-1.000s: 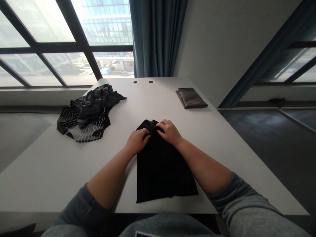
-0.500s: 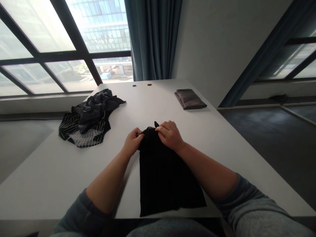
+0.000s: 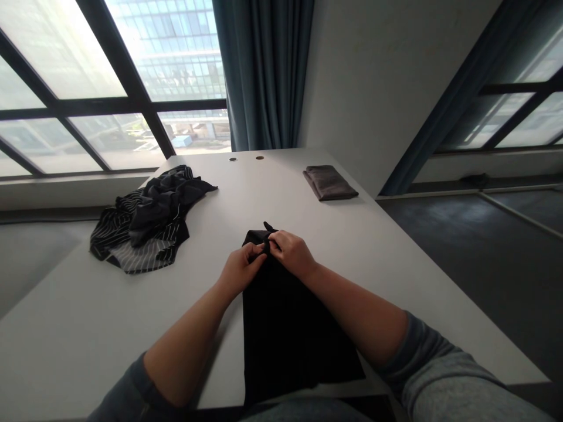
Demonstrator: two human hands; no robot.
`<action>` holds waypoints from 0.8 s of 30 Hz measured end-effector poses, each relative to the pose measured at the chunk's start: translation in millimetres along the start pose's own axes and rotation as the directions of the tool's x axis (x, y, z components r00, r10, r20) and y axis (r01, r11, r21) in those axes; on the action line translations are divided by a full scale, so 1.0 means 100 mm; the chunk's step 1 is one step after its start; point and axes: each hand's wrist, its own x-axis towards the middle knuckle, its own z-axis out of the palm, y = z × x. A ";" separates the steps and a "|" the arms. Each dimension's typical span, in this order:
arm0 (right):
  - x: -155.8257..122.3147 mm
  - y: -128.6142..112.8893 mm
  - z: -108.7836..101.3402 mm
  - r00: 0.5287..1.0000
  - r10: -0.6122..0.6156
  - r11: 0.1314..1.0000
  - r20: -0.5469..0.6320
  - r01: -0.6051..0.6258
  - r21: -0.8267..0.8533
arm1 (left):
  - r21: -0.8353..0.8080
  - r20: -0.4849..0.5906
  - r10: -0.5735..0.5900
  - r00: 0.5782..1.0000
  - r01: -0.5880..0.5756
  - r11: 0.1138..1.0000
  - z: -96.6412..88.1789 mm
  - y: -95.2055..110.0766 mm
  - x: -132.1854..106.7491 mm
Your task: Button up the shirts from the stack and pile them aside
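Observation:
A black garment (image 3: 292, 328) lies lengthwise before me on the white table, its near end by the table's front edge. I cannot make out what kind of garment it is. My left hand (image 3: 241, 265) pinches the dark cloth near its far end, thumb against the fingers. Close beside it, my right hand (image 3: 292, 249) also pinches the fabric. The fingertips of both hands nearly meet over the cloth. A small black tip of fabric pokes up past my right fingers.
The white table (image 3: 197, 334) reaches toward a blue curtain (image 3: 264, 76). Crumpled dark and striped clothes (image 3: 152, 220) lie at the left. A folded grey-brown cloth (image 3: 329, 183) rests at the back right. Two round cable holes are at the far edge.
My left hand has moved right along the cloth and a little nearer, so both hands are now close together. The whole view has shifted slightly.

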 end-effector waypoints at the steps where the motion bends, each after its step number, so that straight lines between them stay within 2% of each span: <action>1: 0.00 0.00 -0.01 1.000 -0.012 1.000 0.002 0.012 -0.007 | 0.018 0.006 0.009 1.000 -0.010 1.000 0.00 0.01 0.00; 7: 0.05 -0.02 -0.05 0.995 -0.097 0.992 0.007 0.096 0.083 | 0.112 0.062 0.029 0.998 -0.036 0.993 -0.03 0.09 -0.01; 14: 0.04 0.08 -0.06 0.993 -0.114 0.977 0.014 0.110 0.182 | 0.158 0.113 0.055 0.992 -0.073 0.985 -0.06 0.12 -0.03; 17: 0.01 0.12 -0.03 0.998 -0.055 0.979 -0.022 0.058 0.198 | 0.099 0.107 0.047 0.993 -0.057 0.993 -0.04 0.09 -0.01; 21: 0.00 0.12 0.00 0.999 -0.003 0.972 -0.052 0.015 0.235 | -0.033 0.019 -0.016 1.000 0.017 0.999 0.04 0.01 0.02; 24: 0.02 0.08 -0.01 0.999 0.013 0.963 -0.052 0.002 0.269 | -0.072 -0.015 -0.055 0.998 0.054 0.996 0.08 -0.04 0.04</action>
